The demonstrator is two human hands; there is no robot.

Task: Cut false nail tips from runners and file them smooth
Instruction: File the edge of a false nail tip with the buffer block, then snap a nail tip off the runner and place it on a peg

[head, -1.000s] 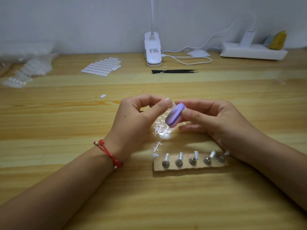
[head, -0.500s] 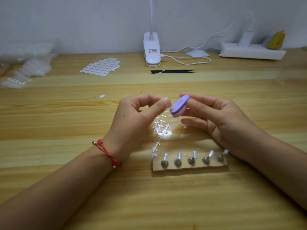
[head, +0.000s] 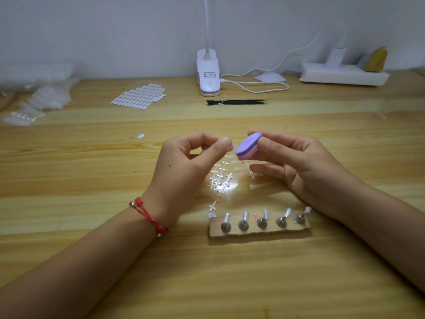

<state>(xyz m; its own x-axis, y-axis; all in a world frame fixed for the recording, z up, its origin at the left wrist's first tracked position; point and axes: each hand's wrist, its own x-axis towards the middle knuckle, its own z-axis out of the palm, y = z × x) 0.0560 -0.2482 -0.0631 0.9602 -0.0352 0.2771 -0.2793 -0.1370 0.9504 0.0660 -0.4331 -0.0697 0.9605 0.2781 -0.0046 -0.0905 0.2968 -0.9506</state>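
My left hand (head: pixel 186 166) pinches a small clear nail tip (head: pixel 232 148) between thumb and forefinger, above the middle of the wooden table. My right hand (head: pixel 296 162) holds a small purple and pink buffer block (head: pixel 248 146) against that tip. Below the hands lie empty clear runners (head: pixel 220 180) shaped like small crosses. A cardboard strip (head: pixel 259 230) with several metal studs carrying nail tips lies nearer to me.
A sheet of white oval stickers (head: pixel 139 96) lies at the back left beside clear plastic bags (head: pixel 39 100). A white clip lamp (head: pixel 208 74), black tweezers (head: pixel 236 102), a cable and a white power strip (head: pixel 342 75) sit along the back.
My right hand has lifted the buffer block up and a little to the right along the nail tip. My left hand has stayed in place.
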